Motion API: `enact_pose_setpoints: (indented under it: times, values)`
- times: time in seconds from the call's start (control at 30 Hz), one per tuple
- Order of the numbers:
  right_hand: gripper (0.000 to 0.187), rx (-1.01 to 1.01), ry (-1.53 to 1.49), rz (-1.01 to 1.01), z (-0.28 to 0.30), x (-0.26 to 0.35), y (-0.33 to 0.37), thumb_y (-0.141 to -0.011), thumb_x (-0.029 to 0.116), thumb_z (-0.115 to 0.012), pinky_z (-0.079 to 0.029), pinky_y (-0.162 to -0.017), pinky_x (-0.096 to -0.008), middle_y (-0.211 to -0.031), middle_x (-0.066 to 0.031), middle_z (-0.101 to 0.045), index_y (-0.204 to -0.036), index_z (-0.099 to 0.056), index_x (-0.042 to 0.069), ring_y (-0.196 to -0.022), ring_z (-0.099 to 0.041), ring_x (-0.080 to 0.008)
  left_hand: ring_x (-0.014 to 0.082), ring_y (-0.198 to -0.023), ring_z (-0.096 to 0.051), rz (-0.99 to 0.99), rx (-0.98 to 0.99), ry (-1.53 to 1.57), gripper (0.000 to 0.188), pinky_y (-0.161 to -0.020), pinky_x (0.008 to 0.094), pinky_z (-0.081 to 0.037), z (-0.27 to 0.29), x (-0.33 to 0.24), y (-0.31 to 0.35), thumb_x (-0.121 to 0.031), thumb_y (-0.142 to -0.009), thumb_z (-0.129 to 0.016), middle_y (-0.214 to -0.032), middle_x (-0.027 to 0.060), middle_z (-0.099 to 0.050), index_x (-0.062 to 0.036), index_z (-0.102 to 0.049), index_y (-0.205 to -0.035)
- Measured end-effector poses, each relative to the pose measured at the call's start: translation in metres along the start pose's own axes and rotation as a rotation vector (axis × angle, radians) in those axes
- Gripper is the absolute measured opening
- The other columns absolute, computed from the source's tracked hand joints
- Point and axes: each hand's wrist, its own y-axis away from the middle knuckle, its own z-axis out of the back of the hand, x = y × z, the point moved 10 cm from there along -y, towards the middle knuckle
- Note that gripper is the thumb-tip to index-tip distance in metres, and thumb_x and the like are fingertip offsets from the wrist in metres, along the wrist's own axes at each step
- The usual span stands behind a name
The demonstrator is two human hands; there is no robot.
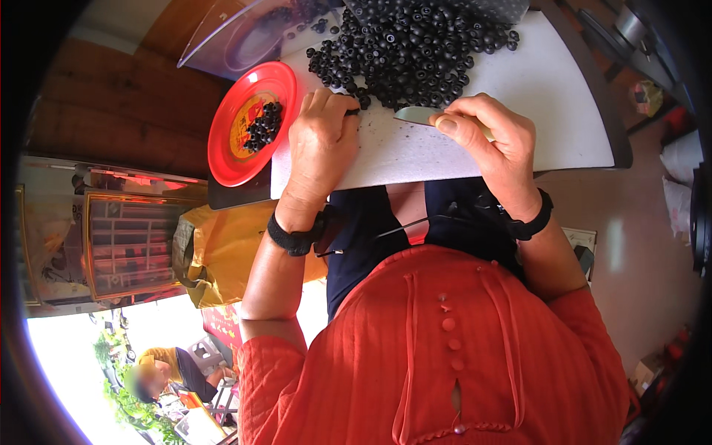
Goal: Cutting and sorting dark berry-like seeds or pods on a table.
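A large heap of small round black parts with holes (400,52) lies on the white table covering (564,96). My left hand (320,137) is closed at the near left edge of the heap. A dark bit shows at its fingertips, apparently one of the black parts, mostly hidden by the fingers. My right hand (493,133) grips a small knife, its short blade (415,115) pointing left toward my left hand, above the covering. Left of my left hand, a red plate (222,156) with a yellow centre holds a small cluster of the same parts.
A clear plastic bin (230,37) stands at the far left, beside the heap. Below the plate hangs a yellow bag (230,252). The table's dark edge (619,141) curves down on the right. At the lower left, another person (178,367) sits outside, near plants.
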Motion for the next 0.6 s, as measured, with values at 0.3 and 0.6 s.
enact_pose_setpoints:
  times: [0.3, 0.6]
  values:
    - [0.019, 0.006, 0.027, 0.001, -0.003, -0.001, 0.0, -0.095, 0.016, -0.081, -0.046, -0.058, -0.0274, -0.074, -0.0053, -0.066, -0.091, -0.073, -0.001, -0.064, -0.06, -0.0119, 0.0317, -0.088, -0.063, 0.021, 0.001, 0.231, 0.016, -0.077, 0.0427, -0.054, 0.003, 0.0, 0.005, 0.003, -0.079, -0.069, -0.092, 0.012, -0.066, -0.0024, -0.074, -0.092]
    - [0.02, 0.029, 0.024, -0.02, -0.005, -0.006, 0.002, -0.095, 0.017, -0.081, -0.045, -0.057, -0.0271, -0.074, -0.0049, -0.065, -0.091, -0.073, -0.001, -0.063, -0.058, -0.0114, 0.0292, -0.09, -0.065, 0.041, -0.029, 0.345, 0.021, -0.078, 0.041, -0.054, 0.029, -0.014, 0.021, 0.003, -0.08, -0.073, -0.094, 0.0117, -0.068, -0.002, -0.074, -0.101]
